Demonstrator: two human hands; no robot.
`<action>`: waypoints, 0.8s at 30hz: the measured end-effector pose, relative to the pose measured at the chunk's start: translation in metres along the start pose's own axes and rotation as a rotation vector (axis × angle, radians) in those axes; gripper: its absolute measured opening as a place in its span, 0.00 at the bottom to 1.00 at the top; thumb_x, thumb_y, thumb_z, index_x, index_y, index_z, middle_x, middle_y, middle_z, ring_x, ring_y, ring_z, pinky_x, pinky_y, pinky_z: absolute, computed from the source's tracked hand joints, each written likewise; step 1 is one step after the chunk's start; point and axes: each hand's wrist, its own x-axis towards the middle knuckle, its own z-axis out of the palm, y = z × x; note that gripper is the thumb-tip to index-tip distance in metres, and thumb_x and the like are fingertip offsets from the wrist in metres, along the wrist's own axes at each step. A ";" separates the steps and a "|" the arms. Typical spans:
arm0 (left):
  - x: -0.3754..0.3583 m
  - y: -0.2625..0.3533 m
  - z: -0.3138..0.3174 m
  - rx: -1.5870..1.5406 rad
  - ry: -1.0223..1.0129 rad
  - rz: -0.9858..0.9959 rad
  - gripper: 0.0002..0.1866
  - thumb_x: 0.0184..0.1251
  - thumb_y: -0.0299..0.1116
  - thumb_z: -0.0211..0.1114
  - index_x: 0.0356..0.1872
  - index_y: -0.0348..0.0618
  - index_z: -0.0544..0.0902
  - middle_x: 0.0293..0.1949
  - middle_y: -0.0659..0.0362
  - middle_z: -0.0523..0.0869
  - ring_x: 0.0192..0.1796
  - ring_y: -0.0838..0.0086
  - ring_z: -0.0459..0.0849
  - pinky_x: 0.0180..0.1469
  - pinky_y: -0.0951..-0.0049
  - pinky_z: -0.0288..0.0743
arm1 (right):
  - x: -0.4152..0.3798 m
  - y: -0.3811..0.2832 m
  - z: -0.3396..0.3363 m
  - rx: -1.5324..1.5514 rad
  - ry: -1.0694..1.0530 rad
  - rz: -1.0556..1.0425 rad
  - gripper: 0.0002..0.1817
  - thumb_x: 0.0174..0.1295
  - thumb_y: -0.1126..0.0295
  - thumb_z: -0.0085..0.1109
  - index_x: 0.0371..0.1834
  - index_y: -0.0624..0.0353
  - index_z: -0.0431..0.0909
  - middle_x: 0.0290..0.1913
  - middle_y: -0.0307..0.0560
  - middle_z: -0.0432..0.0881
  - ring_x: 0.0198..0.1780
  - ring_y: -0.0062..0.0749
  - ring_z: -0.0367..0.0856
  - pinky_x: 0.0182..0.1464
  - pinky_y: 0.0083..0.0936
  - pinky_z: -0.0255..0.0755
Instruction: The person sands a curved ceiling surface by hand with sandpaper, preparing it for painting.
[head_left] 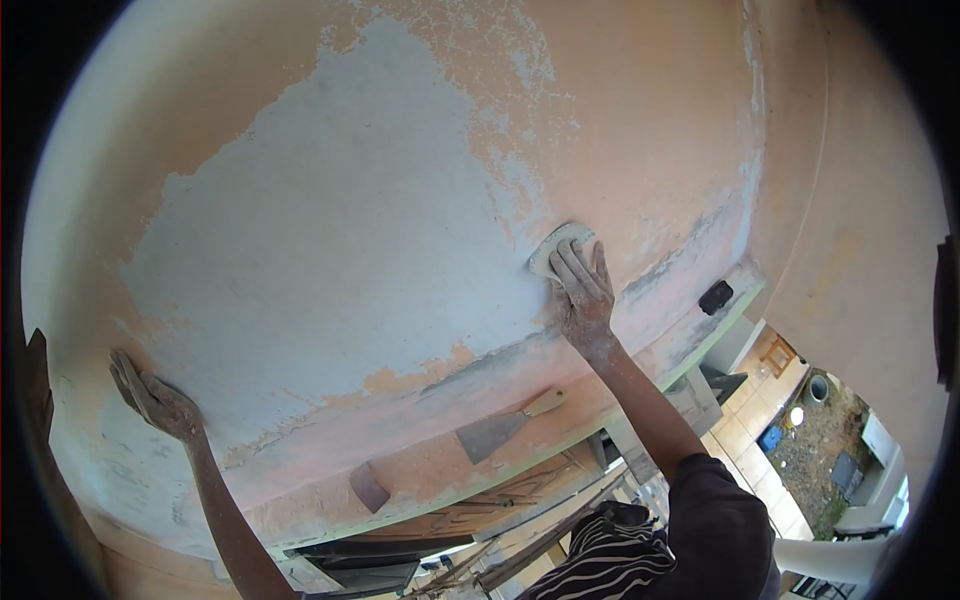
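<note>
My right hand presses a round, pale sanding disc to the wall, its fingers laid over it. The wall carries a large grey-white patch with ragged edges, surrounded by peach paint. At the patch's lower left, my left hand rests against the wall with fingers stretched out and nothing in it. Both hands look dusty. Below, on the ledge, lies a broad scraper with a light handle. Beside it is a small brownish piece that looks like sandpaper.
A small black object sits toward the ledge's right end. Far below are wooden boards, a tiled floor and a wooden stool. Outside on the ground stand a grey bucket and a blue container.
</note>
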 end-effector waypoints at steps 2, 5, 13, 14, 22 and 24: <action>0.000 -0.005 0.003 0.006 0.008 0.007 0.24 0.76 0.41 0.40 0.63 0.33 0.69 0.64 0.47 0.70 0.68 0.54 0.63 0.69 0.57 0.56 | 0.034 -0.011 0.000 -0.018 0.006 -0.010 0.20 0.57 0.70 0.60 0.55 0.52 0.76 0.60 0.47 0.75 0.64 0.42 0.70 0.68 0.56 0.54; 0.000 -0.001 0.001 0.009 -0.012 -0.041 0.24 0.76 0.41 0.41 0.63 0.34 0.69 0.64 0.48 0.71 0.68 0.54 0.64 0.69 0.57 0.56 | 0.174 -0.036 0.011 -0.033 0.241 -0.151 0.16 0.60 0.70 0.60 0.52 0.52 0.78 0.59 0.43 0.77 0.65 0.41 0.70 0.66 0.51 0.58; -0.002 -0.004 -0.001 0.014 -0.009 -0.033 0.24 0.76 0.41 0.41 0.63 0.34 0.69 0.64 0.47 0.70 0.68 0.54 0.64 0.69 0.57 0.57 | 0.272 -0.055 0.033 0.150 0.280 -0.423 0.14 0.59 0.76 0.51 0.48 0.66 0.74 0.57 0.62 0.73 0.63 0.54 0.68 0.69 0.41 0.58; 0.001 -0.004 0.001 0.004 -0.005 -0.020 0.24 0.76 0.41 0.41 0.63 0.34 0.69 0.64 0.47 0.70 0.68 0.54 0.64 0.69 0.57 0.57 | 0.274 -0.058 0.029 0.124 0.273 -0.412 0.13 0.59 0.76 0.51 0.48 0.66 0.74 0.58 0.62 0.73 0.63 0.54 0.68 0.69 0.40 0.58; -0.001 0.002 -0.002 0.019 -0.022 -0.048 0.25 0.76 0.42 0.42 0.63 0.35 0.69 0.64 0.46 0.70 0.67 0.53 0.64 0.68 0.56 0.58 | 0.309 -0.045 0.008 0.262 0.175 -0.690 0.08 0.59 0.77 0.53 0.41 0.61 0.78 0.40 0.53 0.78 0.51 0.45 0.74 0.61 0.35 0.65; 0.001 0.004 -0.002 0.020 -0.024 -0.054 0.25 0.76 0.42 0.42 0.63 0.35 0.69 0.64 0.47 0.70 0.67 0.53 0.65 0.68 0.56 0.58 | 0.309 -0.044 0.005 0.262 0.116 -0.673 0.07 0.59 0.76 0.54 0.40 0.62 0.78 0.39 0.52 0.78 0.49 0.44 0.74 0.59 0.35 0.66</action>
